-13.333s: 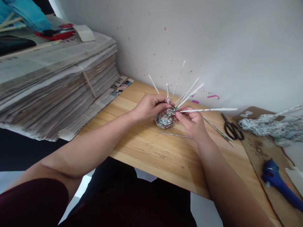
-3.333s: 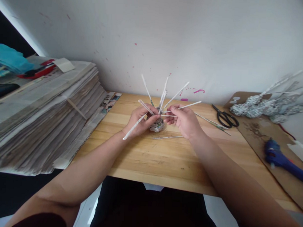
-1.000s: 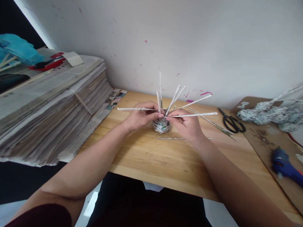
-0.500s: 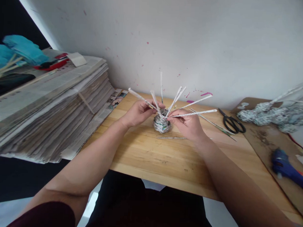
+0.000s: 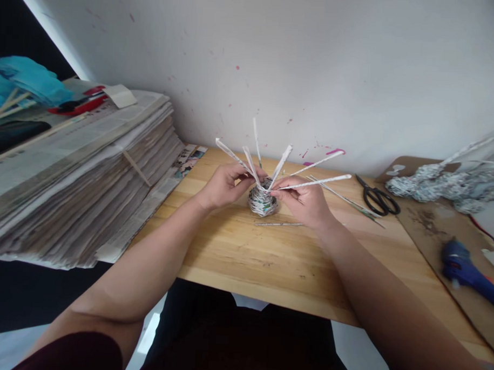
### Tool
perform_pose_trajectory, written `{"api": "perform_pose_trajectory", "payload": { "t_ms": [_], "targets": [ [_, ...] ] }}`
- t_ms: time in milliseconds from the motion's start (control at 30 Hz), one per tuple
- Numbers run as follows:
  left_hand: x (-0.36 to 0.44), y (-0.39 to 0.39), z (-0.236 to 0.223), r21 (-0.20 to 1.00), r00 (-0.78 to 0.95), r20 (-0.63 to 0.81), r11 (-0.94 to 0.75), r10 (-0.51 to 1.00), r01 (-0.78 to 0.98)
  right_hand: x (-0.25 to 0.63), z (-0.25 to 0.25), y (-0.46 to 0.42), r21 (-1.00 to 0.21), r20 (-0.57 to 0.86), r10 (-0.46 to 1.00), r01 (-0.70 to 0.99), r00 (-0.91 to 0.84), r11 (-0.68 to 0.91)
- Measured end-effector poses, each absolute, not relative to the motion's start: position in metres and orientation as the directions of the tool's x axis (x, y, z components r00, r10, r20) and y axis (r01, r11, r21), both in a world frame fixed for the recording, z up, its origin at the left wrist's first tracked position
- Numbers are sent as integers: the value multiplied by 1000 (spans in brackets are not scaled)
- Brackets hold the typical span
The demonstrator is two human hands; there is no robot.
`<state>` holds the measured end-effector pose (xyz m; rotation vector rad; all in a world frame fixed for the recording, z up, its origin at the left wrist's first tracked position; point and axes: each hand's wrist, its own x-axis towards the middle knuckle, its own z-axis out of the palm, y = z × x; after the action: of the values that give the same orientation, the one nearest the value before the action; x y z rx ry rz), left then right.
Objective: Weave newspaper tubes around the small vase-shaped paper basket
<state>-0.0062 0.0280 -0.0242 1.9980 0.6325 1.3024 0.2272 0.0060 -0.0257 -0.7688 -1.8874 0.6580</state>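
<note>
A small round basket (image 5: 263,204) woven from rolled newspaper stands on the table, with several white paper tubes (image 5: 280,164) fanning up and out of its neck. My left hand (image 5: 229,187) is closed at the left of the neck, its fingers reaching behind the rim and the thumb in front. At the right of the rim, my right hand (image 5: 302,202) pinches a paper tube (image 5: 332,180) that points out to the right. The fingertips of both hands are partly hidden by the tubes and the weave.
One loose paper tube (image 5: 278,224) lies in front of the basket. Black scissors (image 5: 378,199) are at the right, near more thin tubes. A blue glue gun (image 5: 465,268) rests on brown board (image 5: 423,234) beside woven paper pieces (image 5: 421,183). Stacked newspapers (image 5: 121,186) rise at the left.
The tubes at the rim have shifted slightly, and two upright ones now nearly overlap. Both hands stay at the neck with little movement. The view has moved a little.
</note>
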Motion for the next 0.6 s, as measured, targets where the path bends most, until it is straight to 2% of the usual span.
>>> {"api": "perform_pose_trajectory", "payload": {
  "t_ms": [133,367,600],
  "targets": [
    [-11,29,-21,687,451,607,-717,655,118,228,-25,6,-713,566,754,260,-334,651],
    [-8,30,-18,725,485,590,-688,645,33,228,-26,8,-709,573,749,257,-332,657],
    [-9,26,-10,679,520,555,-714,650,168,228,-24,10,-717,543,758,270,-361,642]
  ]
}}
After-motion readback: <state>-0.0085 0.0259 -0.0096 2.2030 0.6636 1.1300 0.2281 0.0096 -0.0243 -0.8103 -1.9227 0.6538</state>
